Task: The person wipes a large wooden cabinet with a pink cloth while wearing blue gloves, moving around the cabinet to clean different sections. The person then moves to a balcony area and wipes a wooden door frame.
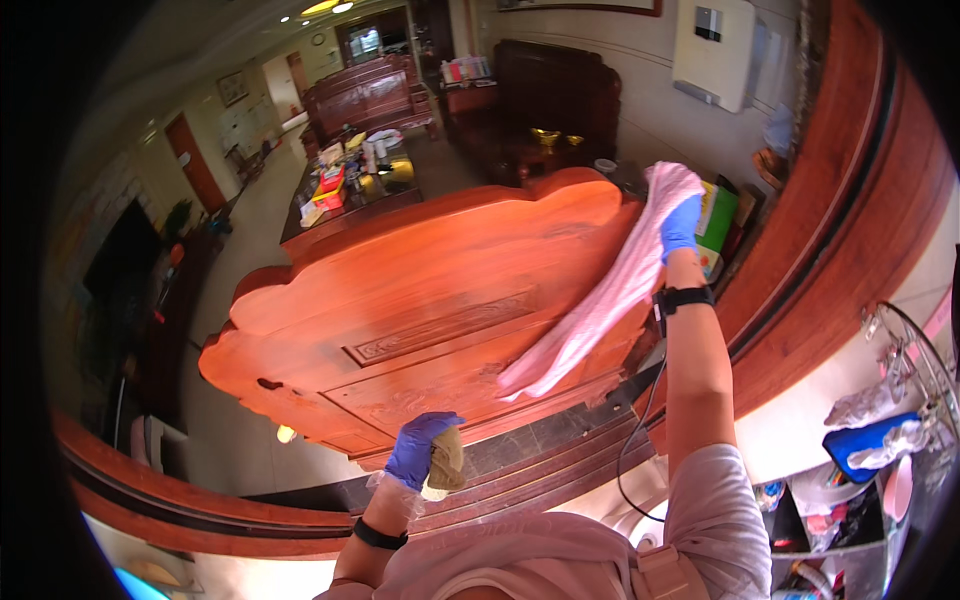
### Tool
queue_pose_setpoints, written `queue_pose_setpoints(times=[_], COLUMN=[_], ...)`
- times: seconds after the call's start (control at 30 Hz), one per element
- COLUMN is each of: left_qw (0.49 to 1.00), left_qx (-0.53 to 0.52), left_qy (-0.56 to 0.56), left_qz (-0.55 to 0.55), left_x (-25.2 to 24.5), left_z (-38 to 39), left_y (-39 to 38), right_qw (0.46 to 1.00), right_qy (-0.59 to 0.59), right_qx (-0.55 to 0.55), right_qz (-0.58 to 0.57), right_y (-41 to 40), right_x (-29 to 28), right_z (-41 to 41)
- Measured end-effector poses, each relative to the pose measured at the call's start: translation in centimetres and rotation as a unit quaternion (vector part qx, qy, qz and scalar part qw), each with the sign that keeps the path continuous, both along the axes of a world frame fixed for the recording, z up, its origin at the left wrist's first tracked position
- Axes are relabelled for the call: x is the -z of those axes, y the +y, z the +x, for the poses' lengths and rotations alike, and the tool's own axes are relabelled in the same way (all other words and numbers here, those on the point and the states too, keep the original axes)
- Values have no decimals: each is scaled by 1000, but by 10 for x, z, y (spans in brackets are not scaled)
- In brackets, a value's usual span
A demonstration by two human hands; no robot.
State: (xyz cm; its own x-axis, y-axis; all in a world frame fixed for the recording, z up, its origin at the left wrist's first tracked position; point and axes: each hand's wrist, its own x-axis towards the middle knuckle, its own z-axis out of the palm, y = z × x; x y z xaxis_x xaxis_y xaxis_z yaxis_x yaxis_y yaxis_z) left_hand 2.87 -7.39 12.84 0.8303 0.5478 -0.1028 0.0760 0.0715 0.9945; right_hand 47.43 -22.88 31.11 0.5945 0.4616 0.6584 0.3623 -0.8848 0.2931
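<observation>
In the head view a reddish carved wooden bench back (420, 300) stands in front of me. My right hand (681, 225), in a blue glove, is raised at its right end and grips a pink cloth (600, 300). The cloth hangs in a long slanting strip across the right part of the wood. Near the lower edge of the panel my left hand (420, 450), also in a blue glove, holds a bunched olive-brown cloth (448, 459). Both wrists wear black bands.
Wooden door frame parts (832, 225) curve along the right and lower left. Dark sliding tracks (525, 457) cross the floor below the bench. A black cable (624, 457) hangs beside my right arm. Beyond stands a cluttered low table (352, 214); a shelf (832, 555) with items is lower right.
</observation>
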Motion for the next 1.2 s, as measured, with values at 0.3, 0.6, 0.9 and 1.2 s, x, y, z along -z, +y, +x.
queue_pose_setpoints(times=[0.3,0.6,0.9,1.2], left_qw=[999,988,971,943], left_qx=[-19,-60,-164,-315], left_qy=[-41,-74,-101,-62], left_qz=[-26,-124,-139,-88], left_x=[25,12,48,48], left_z=[-40,-64,-147,-195], left_y=[30,57,122,148], right_qw=[960,928,845,803], right_qy=[23,41,35,12], right_qx=[-256,-314,-468,-572], right_qz=[110,198,258,170], right_y=[130,248,369,425], right_x=[-49,-42,-12,73], right_z=[-99,-322,-387,-494])
